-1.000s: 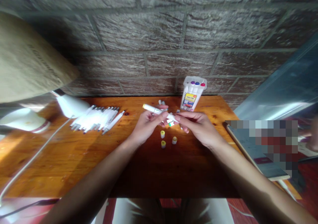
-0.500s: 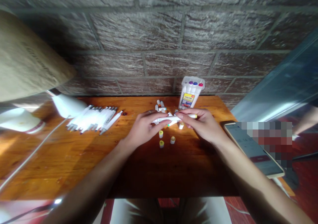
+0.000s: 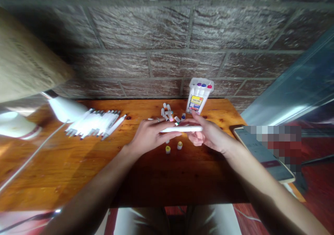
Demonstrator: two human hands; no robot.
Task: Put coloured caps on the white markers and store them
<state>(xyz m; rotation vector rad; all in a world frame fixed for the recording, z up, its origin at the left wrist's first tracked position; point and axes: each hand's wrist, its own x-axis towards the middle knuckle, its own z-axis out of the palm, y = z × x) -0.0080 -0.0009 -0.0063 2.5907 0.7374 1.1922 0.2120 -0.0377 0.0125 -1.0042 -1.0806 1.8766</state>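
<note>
You hold a white marker [image 3: 182, 128] level above the middle of the counter [image 3: 78, 165]. Your left hand [image 3: 150, 134] pinches its left end, and your right hand [image 3: 208, 136] curls its fingers around the right end. Two yellow-topped caps [image 3: 168, 149] stand on the wood just near of the marker. At the far edge, a clear marker case [image 3: 198, 96] leans against the brick wall [image 3: 156, 26]. Its yellow label carries print too small to read. A few loose markers [image 3: 167, 111] lie left of the case, and a row of white markers [image 3: 94, 123] lies further left. The counter is orange-stained wood. A phone [image 3: 261, 155] rests at its right edge.
</note>
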